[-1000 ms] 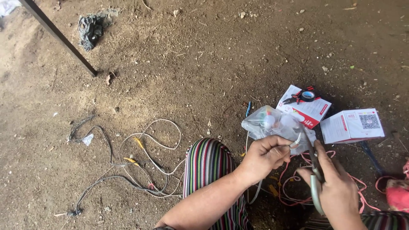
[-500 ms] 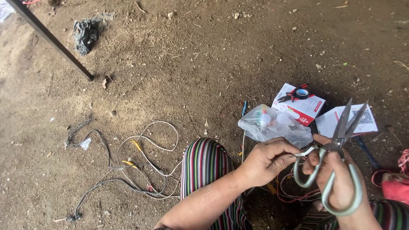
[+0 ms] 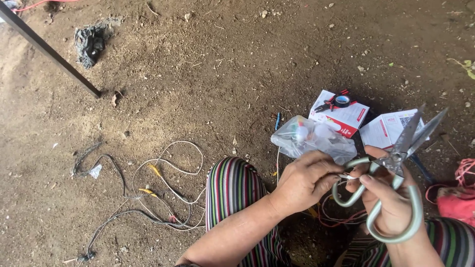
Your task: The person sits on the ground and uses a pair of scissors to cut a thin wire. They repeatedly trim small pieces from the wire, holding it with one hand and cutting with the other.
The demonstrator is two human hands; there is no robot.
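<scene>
My right hand point(image 3: 388, 202) grips a pair of large scissors point(image 3: 402, 163) with pale green handles, blades slightly apart and pointing up to the right. My left hand point(image 3: 307, 179) pinches a thin white wire end point(image 3: 348, 176) between thumb and fingers, right beside the scissor handles. Both hands hover over my lap, above knees in striped fabric point(image 3: 232, 190). A clear plastic bag point(image 3: 310, 138) with small parts lies on the dirt just beyond my left hand.
Two white and red cardboard boxes point(image 3: 341, 117) point(image 3: 388, 128) lie on the dirt, one with black tape and pliers point(image 3: 336, 101) on top. Tangled white, black and yellow cables point(image 3: 148, 190) lie at left. A dark metal rod point(image 3: 49, 49) slants at upper left. Pink cord point(image 3: 462, 173) is at right.
My right hand raised the scissors from low at my lap up to chest level, blades pointing upward. My left hand moved from the plastic bag to pinching the wire.
</scene>
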